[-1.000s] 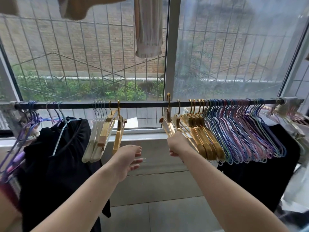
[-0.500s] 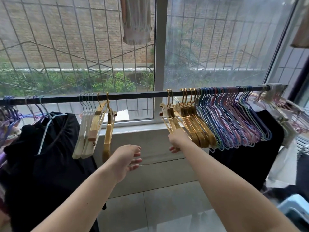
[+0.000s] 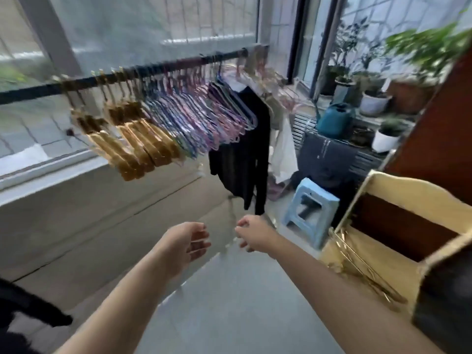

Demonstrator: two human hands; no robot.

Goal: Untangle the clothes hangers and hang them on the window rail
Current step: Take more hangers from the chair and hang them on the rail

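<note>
A dark window rail (image 3: 30, 92) runs across the window. On it hang several gold hangers (image 3: 132, 139) and, to their right, several thin pink, blue and purple hangers (image 3: 204, 116). More gold hangers (image 3: 362, 267) lie in an open cardboard box (image 3: 398, 185) at the right. My left hand (image 3: 187, 245) and my right hand (image 3: 251, 233) are low in front of me, well below the rail, fingers apart and holding nothing. The view is blurred by motion.
A black garment (image 3: 242, 159) hangs at the rail's right end. A light blue plastic stool (image 3: 310, 208) stands on the tiled floor beside the box. Potted plants (image 3: 383, 134) and a teal watering can (image 3: 334, 118) sit on a dark shelf at the right.
The view has swung right and down toward the box. My right hand has let go of the gold hanger on the rail, and both hands have dropped away from it.
</note>
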